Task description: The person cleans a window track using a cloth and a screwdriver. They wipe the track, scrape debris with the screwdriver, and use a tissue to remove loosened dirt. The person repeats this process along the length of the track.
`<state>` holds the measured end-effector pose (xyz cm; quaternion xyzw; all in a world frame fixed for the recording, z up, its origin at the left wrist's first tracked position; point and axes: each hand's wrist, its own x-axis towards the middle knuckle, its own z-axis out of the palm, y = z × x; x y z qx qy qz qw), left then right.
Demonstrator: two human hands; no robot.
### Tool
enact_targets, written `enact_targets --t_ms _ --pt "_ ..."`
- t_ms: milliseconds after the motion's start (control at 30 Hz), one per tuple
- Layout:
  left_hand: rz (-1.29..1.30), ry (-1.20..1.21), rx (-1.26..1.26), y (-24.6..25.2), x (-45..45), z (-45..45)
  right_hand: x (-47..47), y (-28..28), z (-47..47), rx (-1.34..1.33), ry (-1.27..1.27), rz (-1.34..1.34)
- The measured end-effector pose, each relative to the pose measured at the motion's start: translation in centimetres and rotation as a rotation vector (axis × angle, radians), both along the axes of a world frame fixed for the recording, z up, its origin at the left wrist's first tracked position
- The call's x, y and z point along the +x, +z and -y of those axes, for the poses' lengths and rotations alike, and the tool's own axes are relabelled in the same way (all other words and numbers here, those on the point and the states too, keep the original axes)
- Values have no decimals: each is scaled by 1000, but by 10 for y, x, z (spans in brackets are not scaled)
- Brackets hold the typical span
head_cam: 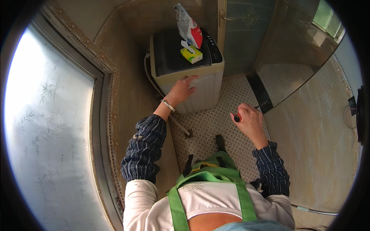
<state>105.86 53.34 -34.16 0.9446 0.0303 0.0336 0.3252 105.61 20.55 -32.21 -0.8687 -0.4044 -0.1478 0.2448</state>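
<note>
My left hand (182, 90) is at the upper front edge of a top-loading washing machine (199, 89). Its fingers are apart and hold nothing; whether they touch the machine I cannot tell. A silver bangle (168, 105) circles that wrist. My right hand (251, 122) is closed around a tool with a red and black handle (237, 118), whose butt end faces me. Most of the tool is hidden by the fingers, so its kind is unclear. On the machine's dark lid lie a yellow-green tissue pack (192, 54) and a red and white plastic bag (189, 27).
A pale drain hose (180, 124) runs down the machine's left side to a floor drain (188, 133). Small mosaic tiles cover the floor (202, 144). A frosted window (52, 121) is at left, and a glass door (245, 43) stands behind at right.
</note>
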Motion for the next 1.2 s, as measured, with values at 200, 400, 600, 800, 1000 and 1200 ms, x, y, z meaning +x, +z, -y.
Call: enact_targets --t_ms 200,400,600,800,1000,1200 --pt "316 65 621 0 164 -61 194 -32 -132 -32 142 33" --pt "-249 52 765 -38 255 -90 297 -69 -239 -114 242 -120" --pt "-140 276 270 -43 255 -121 324 -112 -298 -89 411 -177" --pt "195 748 -61 28 199 -190 329 -136 -315 -228 399 -193" --pt "627 870 -958 67 52 -195 329 -121 -337 -291 336 -87" --pt "683 1203 -1350 7 7 -95 329 -32 -313 -203 481 -84"
